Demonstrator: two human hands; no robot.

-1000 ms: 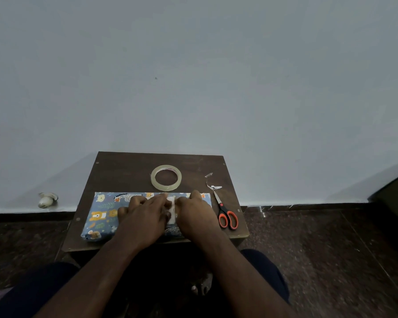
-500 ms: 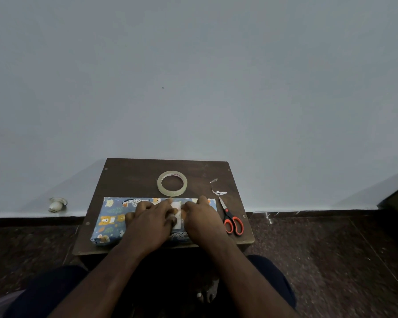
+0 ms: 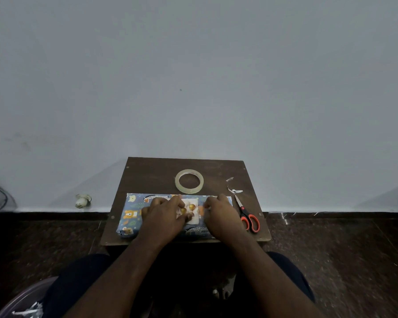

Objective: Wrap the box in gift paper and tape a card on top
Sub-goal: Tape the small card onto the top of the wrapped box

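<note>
The box (image 3: 131,214), wrapped in blue paper printed with bears and leopards, lies along the near edge of a small dark wooden table (image 3: 152,175). A small white card (image 3: 191,211) with gold balloons sits on top of the box, near its middle. My left hand (image 3: 162,218) rests on the box with its fingertips on the card's left side. My right hand (image 3: 221,214) lies flat on the box just right of the card, its fingertips near the card's right edge. Both hands cover much of the box top.
A roll of clear tape (image 3: 189,181) lies behind the box. Orange-handled scissors (image 3: 247,214) lie to the right, with a torn scrap of tape or paper (image 3: 233,187) beyond them. A pale wall stands close behind the table. A purple bin (image 3: 21,301) shows at the bottom left.
My hands have spread apart, the right one sliding to the right, so the card between them now shows. The camera view has tilted a little.
</note>
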